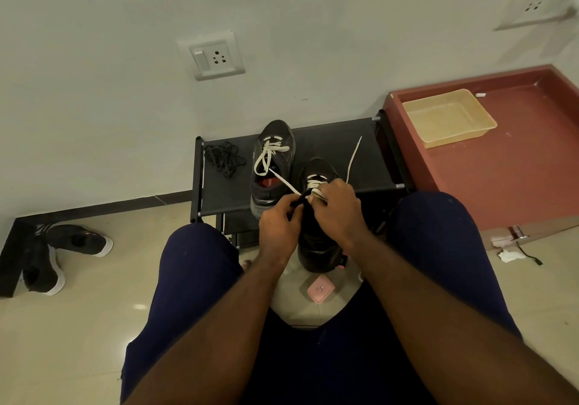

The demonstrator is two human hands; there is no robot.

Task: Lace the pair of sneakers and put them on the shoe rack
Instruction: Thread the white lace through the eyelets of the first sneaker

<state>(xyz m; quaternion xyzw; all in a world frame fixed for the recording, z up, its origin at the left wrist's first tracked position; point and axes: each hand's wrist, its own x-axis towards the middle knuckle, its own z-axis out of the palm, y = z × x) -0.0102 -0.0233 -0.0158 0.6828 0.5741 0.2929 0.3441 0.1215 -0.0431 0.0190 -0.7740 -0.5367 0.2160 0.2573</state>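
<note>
- Your left hand (pixel 277 227) and right hand (pixel 338 207) meet over the black low-top sneaker (pixel 316 248) between your knees; its long axis runs straight away from you, toe towards the black fabric shoe rack (pixel 329 148).
- Both hands' fingers (pixel 291 202) are curled, pinching the flat white lace (pixel 353 159) (ends trailing up-left, up-right); your right sits nearer the eyelets.

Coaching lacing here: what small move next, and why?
Probably draw the white flat lace taut: right hand pinches it at the upper eyelets of the black sneaker that left hand grips, its free end trailing over the black fabric shoe rack.
</note>
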